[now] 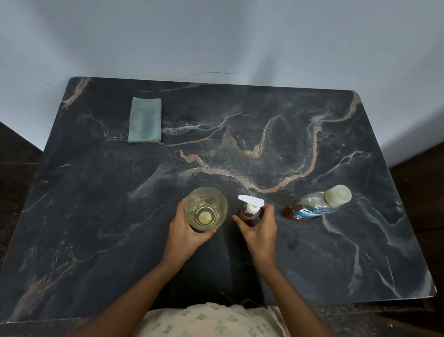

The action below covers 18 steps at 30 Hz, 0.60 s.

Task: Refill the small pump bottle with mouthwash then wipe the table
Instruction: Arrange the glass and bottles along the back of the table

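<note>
A small brown pump bottle (249,211) with a white pump head stands upright near the middle of the dark marble table (315,257). My right hand (259,233) is wrapped around its body. Just left of it stands a clear drinking glass (206,208), seen from above, and my left hand (187,235) grips its near side. A mouthwash bottle (317,206) with a blue label and a pale cap stands to the right, a little apart from my right hand; it looks tilted in this wide view. A folded teal cloth (146,120) lies flat at the far left of the table.
A pale wall (227,29) runs right behind the table's far edge. Dark floor shows on both sides, and dark wooden furniture (439,187) stands at the right. My patterned clothing (214,331) touches the table's near edge.
</note>
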Each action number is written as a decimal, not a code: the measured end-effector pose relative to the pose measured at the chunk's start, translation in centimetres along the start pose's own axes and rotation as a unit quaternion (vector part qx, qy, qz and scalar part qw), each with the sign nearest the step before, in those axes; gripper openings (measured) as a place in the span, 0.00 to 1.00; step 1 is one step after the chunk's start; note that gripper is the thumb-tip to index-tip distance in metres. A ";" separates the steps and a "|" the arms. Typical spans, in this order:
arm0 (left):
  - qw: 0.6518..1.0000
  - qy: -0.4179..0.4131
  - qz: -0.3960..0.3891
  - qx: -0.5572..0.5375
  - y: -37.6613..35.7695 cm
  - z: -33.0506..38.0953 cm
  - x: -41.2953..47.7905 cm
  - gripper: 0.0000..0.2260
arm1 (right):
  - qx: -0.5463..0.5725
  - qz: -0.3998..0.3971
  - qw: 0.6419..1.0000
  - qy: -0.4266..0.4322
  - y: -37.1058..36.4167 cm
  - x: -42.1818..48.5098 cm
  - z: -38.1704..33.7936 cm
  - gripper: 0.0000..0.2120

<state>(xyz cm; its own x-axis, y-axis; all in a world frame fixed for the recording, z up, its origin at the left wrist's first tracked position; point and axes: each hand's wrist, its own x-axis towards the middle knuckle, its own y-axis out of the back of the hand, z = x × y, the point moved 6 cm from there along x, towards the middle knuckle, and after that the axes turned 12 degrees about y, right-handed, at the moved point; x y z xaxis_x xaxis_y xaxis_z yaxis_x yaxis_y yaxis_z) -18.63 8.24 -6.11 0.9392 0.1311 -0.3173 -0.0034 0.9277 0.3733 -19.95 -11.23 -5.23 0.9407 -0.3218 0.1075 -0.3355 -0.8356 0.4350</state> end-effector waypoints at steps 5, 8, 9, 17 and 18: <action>1.000 0.002 0.025 -0.019 1.0 2.1 3.3 0.36 | 0.023 -0.024 0.999 0.017 -1.2 3.8 -1.6 0.22; 0.998 0.006 0.050 -0.038 1.9 3.3 6.0 0.38 | 0.016 -0.021 0.999 0.045 -2.0 6.8 -2.8 0.22; 0.997 0.008 0.057 -0.044 2.1 3.7 6.9 0.38 | 0.005 -0.017 0.998 0.062 -2.3 8.0 -3.3 0.23; 0.994 0.006 0.091 -0.052 3.5 7.2 14.6 0.37 | -0.002 -0.049 0.995 0.092 -5.8 16.0 -4.8 0.24; 0.994 0.006 0.092 -0.053 3.5 7.5 15.5 0.36 | 0.004 -0.053 0.995 0.087 -6.3 16.9 -4.8 0.24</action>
<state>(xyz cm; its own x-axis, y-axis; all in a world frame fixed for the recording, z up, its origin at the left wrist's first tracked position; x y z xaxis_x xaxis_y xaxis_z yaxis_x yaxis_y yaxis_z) -1.47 10.93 -3.20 0.9151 0.3052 -0.2633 -0.2113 0.9195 0.3314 -1.71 -9.26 -1.84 0.9649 -0.1505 0.2152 -0.2341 -0.8643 0.4451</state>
